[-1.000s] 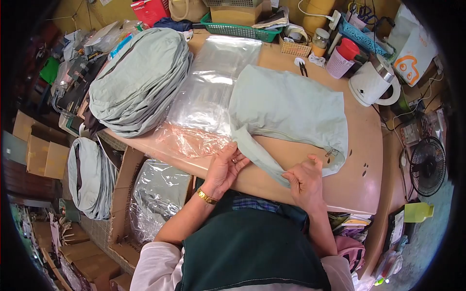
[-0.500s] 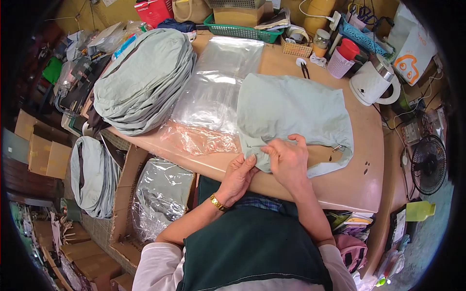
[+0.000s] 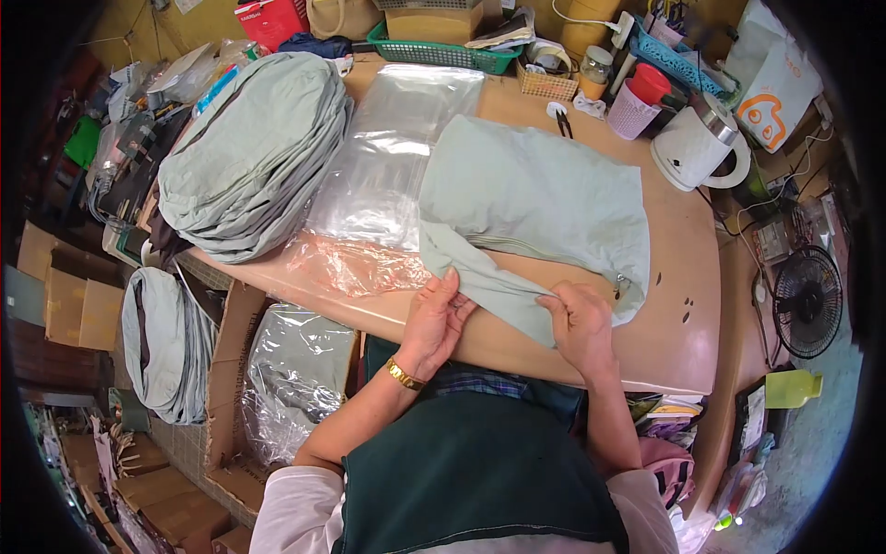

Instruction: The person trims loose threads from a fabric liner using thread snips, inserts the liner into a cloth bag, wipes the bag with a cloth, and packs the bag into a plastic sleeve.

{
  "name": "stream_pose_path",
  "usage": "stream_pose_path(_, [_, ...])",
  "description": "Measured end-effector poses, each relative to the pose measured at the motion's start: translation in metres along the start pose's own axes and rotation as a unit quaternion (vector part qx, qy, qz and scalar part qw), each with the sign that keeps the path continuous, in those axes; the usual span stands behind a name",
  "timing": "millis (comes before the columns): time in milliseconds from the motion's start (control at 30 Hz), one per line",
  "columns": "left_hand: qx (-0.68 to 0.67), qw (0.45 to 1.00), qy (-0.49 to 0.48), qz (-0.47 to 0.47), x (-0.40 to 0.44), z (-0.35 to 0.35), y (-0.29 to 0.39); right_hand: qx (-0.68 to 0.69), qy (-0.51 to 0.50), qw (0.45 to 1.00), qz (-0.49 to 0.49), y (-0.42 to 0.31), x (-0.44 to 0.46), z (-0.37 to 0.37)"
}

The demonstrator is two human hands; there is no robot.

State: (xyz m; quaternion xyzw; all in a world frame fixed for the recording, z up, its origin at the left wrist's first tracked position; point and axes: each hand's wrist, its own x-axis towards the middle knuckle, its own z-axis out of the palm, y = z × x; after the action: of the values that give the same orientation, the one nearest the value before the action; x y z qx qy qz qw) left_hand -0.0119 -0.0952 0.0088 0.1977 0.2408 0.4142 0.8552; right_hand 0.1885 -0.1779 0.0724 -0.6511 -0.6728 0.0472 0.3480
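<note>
Under the right hand (image 3: pixel 580 321), cloth (image 3: pixel 540 189) is partly hidden.

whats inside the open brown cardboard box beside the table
Inside the open brown cardboard box is grey-green fabric in clear, shiny plastic. Whatever lies beneath it is hidden.

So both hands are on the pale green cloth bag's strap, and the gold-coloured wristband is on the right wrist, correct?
Not quite: the head view shows the gold-coloured wristband on the left wrist. The left hand and right hand are both on the strap.
</note>
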Motion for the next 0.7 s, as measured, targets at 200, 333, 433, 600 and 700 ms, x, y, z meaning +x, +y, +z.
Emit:
stream_pose_path(200, [0.026, 0.998, -0.037, 0.034, -0.004, 0.025, -0.004, 0.030, 0.020, 0.997, 0.073, -0.006, 0.008, 0.005])
stream_pose_path(333, [0.094, 0.995, -0.008, -0.023, -0.014, 0.040, -0.005, 0.054, 0.019, 0.998, -0.003, -0.012, 0.016, 0.005])
stream_pose_path(433, [-0.010, 0.996, -0.092, -0.007, -0.005, 0.020, 0.010, 0.050, -0.028, 0.998, 0.018, -0.003, 0.015, -0.007])
stream_pose_path(600, [0.125, 0.992, -0.001, 0.000, -0.023, 0.046, -0.011, 0.091, -0.078, 0.991, 0.058, 0.009, 0.013, -0.011])
stream_pose_path(700, [0.322, 0.946, -0.021, -0.032, -0.018, 0.028, -0.018, 0.100, -0.046, 0.994, 0.023, 0.000, 0.015, -0.004])
